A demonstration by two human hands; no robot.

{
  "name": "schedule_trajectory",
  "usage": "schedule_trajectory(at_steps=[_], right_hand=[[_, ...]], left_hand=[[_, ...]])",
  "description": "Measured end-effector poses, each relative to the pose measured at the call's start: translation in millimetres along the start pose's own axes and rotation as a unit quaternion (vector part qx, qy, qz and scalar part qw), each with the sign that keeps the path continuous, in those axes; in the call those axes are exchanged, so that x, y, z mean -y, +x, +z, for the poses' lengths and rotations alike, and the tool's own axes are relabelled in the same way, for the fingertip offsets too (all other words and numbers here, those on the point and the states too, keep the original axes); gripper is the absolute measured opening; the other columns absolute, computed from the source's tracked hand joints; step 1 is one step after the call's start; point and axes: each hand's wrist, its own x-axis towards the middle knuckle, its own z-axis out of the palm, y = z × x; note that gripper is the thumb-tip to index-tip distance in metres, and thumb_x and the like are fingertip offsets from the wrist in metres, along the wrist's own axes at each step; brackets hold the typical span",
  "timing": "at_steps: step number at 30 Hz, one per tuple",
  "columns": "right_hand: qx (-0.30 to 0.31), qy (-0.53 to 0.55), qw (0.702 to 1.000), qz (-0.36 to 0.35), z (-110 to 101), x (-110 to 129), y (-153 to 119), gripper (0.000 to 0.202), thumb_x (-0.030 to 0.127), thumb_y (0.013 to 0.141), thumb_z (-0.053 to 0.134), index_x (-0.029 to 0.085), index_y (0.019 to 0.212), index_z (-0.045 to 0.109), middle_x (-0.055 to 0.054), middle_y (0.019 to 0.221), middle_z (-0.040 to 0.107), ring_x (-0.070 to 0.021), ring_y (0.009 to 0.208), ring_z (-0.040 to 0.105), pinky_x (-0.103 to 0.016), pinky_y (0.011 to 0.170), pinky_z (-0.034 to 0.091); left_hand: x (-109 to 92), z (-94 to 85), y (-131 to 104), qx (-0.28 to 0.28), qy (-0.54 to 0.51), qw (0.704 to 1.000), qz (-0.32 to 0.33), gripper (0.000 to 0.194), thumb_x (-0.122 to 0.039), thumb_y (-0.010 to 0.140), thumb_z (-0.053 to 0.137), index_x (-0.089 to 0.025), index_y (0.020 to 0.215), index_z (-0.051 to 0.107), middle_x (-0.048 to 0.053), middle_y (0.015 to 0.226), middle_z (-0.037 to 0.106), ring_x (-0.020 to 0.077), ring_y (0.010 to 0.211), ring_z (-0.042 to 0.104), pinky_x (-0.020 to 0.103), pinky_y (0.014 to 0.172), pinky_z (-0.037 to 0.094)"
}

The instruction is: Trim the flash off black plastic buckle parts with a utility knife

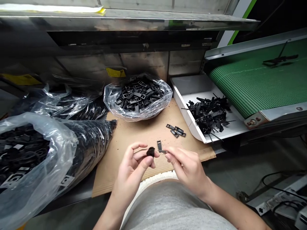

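Note:
Between the thumb and fingers of my left hand [135,166] is a small dark plastic part [150,151]; its exact shape is hard to make out. My right hand [185,164] pinches a thin, flat piece [162,151] that points toward the left hand. The two held pieces are a little apart. Just beyond the fingertips, a black plastic clip with a rectangular window [159,144] lies on the cardboard [134,137]. Several similar black clips [176,130] rest farther off to the right.
A clear bag full of black clips [140,95] stands at the cardboard's back. On the left are large bags of black parts [21,150]. To the right, a white tray [184,105] holds tangled black pieces [209,113] below a green conveyor belt [261,80]. A metal shelf [134,24] spans the back.

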Motion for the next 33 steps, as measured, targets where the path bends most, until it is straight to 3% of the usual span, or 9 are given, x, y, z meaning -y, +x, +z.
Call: schedule_trajectory(at_steps=[4,8,20,33], right_hand=[[-0.024,-0.055,0.997,-0.052,-1,3,1,0.020,0.015,0.088,0.043,0.014,0.091,0.063,-0.007,0.072,0.064,-0.0146,0.064,0.056,-0.026,0.059,0.044],[-0.024,-0.076,0.994,-0.070,-2,5,1,0.019,0.015,0.087,0.045,0.014,0.090,0.063,-0.006,0.069,0.063,-0.0140,0.062,0.056,-0.026,0.058,0.044],[-0.057,-0.056,0.992,-0.097,6,3,0,0.017,0.011,0.085,0.048,0.012,0.097,0.061,-0.007,0.074,0.065,-0.0136,0.065,0.057,-0.025,0.059,0.046],[-0.058,-0.073,0.992,-0.089,10,3,-1,0.019,0.012,0.086,0.047,0.013,0.097,0.062,-0.006,0.075,0.065,-0.0137,0.068,0.057,-0.025,0.062,0.046]], left_hand=[[-4,-0.4,-4,-0.021,0.119,0.991,0.055,0.015,-0.025,0.073,0.064,-0.022,0.088,0.065,0.000,0.088,0.068,0.0153,0.080,0.061,0.024,0.074,0.047],[-11,1.4,-9,-0.040,0.150,0.982,0.112,0.017,-0.022,0.076,0.061,-0.032,0.089,0.068,-0.006,0.090,0.068,0.0114,0.085,0.060,0.017,0.075,0.046],[-12,-1.8,-12,-0.065,0.183,0.973,0.124,0.020,-0.026,0.075,0.062,-0.038,0.091,0.066,-0.011,0.087,0.067,0.0055,0.071,0.058,0.011,0.069,0.046],[-13,-2.7,-11,-0.055,0.177,0.973,0.138,0.023,-0.024,0.075,0.063,-0.039,0.092,0.066,-0.012,0.086,0.068,0.0042,0.072,0.059,0.009,0.068,0.045]])
